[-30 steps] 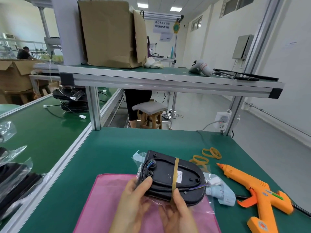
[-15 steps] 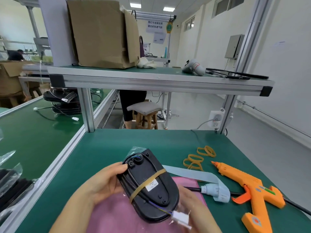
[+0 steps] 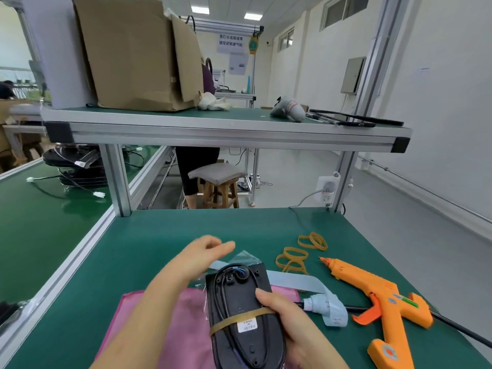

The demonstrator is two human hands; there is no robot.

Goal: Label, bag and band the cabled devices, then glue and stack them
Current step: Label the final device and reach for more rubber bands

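Observation:
A black oval cabled device [image 3: 241, 310] in a clear bag lies lengthwise over the pink cloth [image 3: 175, 323], a tan rubber band and a white label across its lower half. My right hand [image 3: 290, 331] grips its right side, thumb on top. My left hand [image 3: 205, 253] hovers above the table beyond the device, fingers loosely extended and blurred, holding nothing. An orange glue gun [image 3: 378, 299] lies to the right. Loose rubber bands [image 3: 292, 258] sit beyond it.
A strip of pale label backing [image 3: 300, 282] and a white connector [image 3: 319, 304] lie right of the device. More bands [image 3: 312, 241] lie further back. An aluminium-framed shelf [image 3: 229, 134] overhangs the far table edge. Bagged black devices [image 3: 77, 166] sit on the left conveyor.
The device has turned from crosswise to lengthwise and come down towards the cloth. My left hand let go of it and lifted forward; my right hand now holds it alone.

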